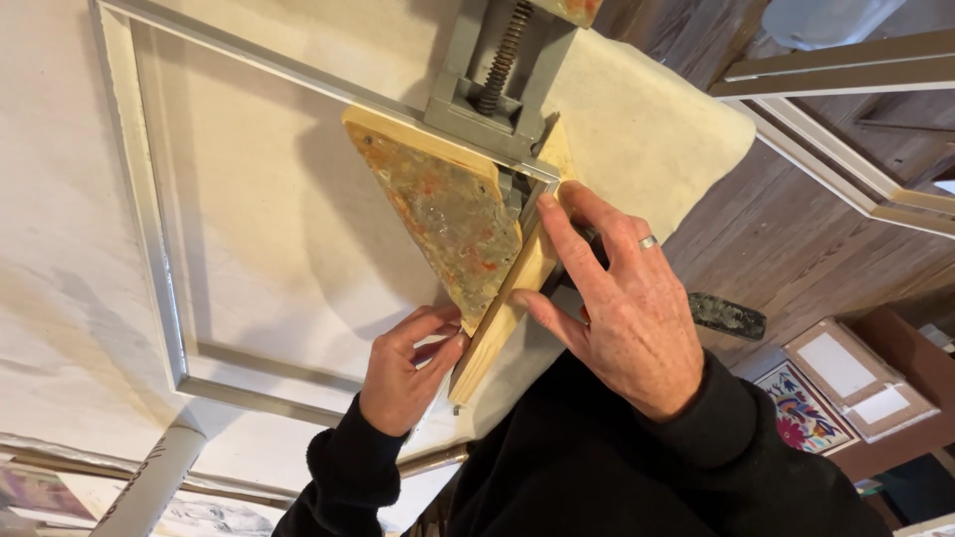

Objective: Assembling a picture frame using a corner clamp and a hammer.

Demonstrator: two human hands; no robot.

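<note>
Head view, looking down at a framing bench. A grey corner clamp (492,85) already grips the joint of a pale silver picture frame (159,268), with a paint-stained wooden triangle block (448,214) seated inside that corner — the joint appears set, though whether it is fastened cannot be told. The left hand (403,373), fingers curled, pinches the frame rail just below the block; the right hand (617,298), fingers spread, presses on the rail right of the block. Right of the clamp, on the plank floor — a floral print (801,418) and pale brown card-backed frames (856,378).
</note>
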